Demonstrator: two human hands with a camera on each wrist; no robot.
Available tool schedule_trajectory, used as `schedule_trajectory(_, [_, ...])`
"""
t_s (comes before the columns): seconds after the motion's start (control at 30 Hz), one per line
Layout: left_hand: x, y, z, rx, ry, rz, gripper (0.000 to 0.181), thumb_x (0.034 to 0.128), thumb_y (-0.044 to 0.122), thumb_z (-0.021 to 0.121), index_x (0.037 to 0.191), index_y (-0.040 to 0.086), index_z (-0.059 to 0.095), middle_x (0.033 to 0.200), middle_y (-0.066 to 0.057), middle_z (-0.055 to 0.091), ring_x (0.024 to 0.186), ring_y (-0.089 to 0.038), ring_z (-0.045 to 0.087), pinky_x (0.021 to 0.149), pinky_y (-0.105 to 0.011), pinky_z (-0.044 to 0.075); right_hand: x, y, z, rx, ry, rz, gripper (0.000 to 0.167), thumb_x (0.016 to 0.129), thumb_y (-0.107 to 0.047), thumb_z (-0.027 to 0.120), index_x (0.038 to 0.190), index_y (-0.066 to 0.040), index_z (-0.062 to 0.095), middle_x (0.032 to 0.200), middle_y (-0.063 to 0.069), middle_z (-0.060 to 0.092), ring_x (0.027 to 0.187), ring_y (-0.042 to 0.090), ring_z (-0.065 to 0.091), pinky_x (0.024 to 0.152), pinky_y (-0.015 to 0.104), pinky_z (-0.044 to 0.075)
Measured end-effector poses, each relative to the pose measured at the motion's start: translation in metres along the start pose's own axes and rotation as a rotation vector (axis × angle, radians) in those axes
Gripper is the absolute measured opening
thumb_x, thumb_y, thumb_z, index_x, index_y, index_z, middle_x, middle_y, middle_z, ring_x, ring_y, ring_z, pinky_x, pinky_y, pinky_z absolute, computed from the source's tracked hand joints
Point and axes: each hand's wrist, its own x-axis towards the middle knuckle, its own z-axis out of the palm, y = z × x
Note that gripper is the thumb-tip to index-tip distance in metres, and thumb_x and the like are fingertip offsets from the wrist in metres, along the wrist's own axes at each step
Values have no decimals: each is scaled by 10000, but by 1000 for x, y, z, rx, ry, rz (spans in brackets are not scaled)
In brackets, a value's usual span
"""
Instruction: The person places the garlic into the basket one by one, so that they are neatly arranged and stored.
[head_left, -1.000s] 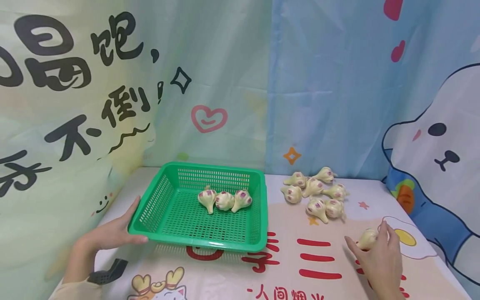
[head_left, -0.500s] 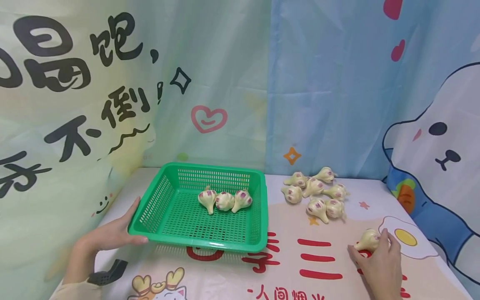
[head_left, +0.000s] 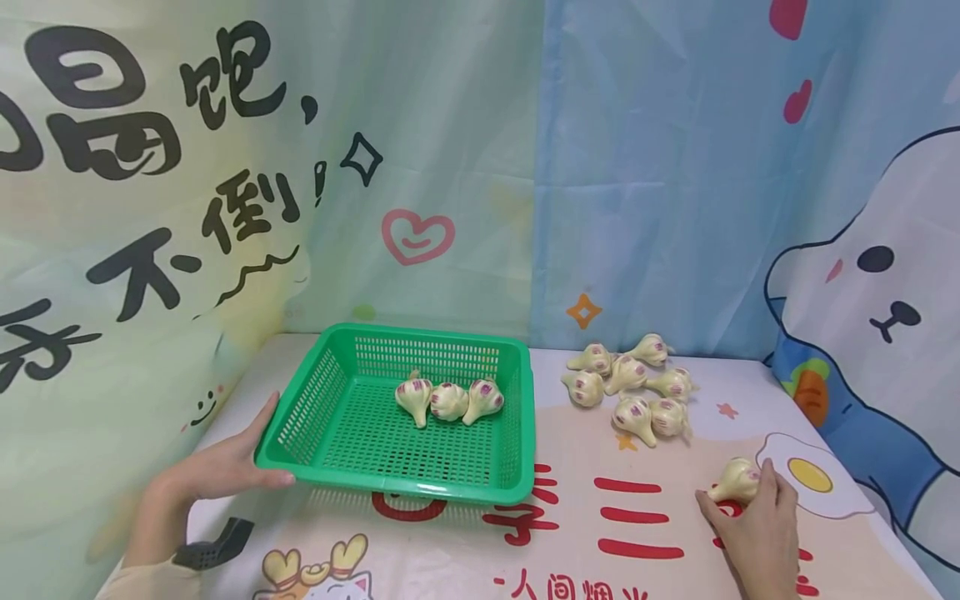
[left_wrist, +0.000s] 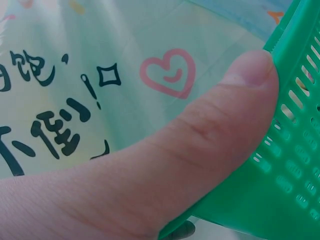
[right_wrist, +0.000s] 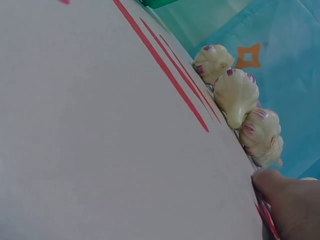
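Curtain [head_left: 457, 125] reads "不倒"; left hand [head_left: 225, 463] grips basket [head_left: 397, 485]; right hand [head_left: 761, 525] spread beside garlic [head_left: 738, 478].

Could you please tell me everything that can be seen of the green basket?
The green basket is a shallow, plastic-looking rectangle with a smooth rim and slotted walls and floor. It sits open side up on the table, left of the garlic pile. Three garlic bulbs lie inside in a row, right of centre. The left hand holds its near left corner.
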Motion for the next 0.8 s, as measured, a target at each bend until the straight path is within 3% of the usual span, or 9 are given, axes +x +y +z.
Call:
schedule_trajectory(0.17, [-1,0,0,4,1,4,1181,806,327,736,1495,73,-189,1546,-322,49,1323,-446,328,978,-375,399,1,3,1,20,-8,-4,1142,784,-453,734,1522,-50,-38,1450,357,154,1239,508,294,942,657,342])
schedule_trajectory(0.4, [1,0,0,5,1,23,1175,810,321,733,1492,50,-184,1531,-347,70,1302,-460,353,979,-489,391,2,4,2,40,-5,-1,1128,791,-439,735,1524,-59,-33,1449,352,155,1258,498,278,931,650,350])
schedule_trajectory(0.8, [0,0,0,11,6,-5,1189,804,351,736,1495,78,-192,1544,-326,47,1328,-453,320,989,-509,376,-2,2,-1,82,-35,-7,1106,816,-327,716,1516,-74,-102,1463,336,77,1273,489,223,948,653,329])
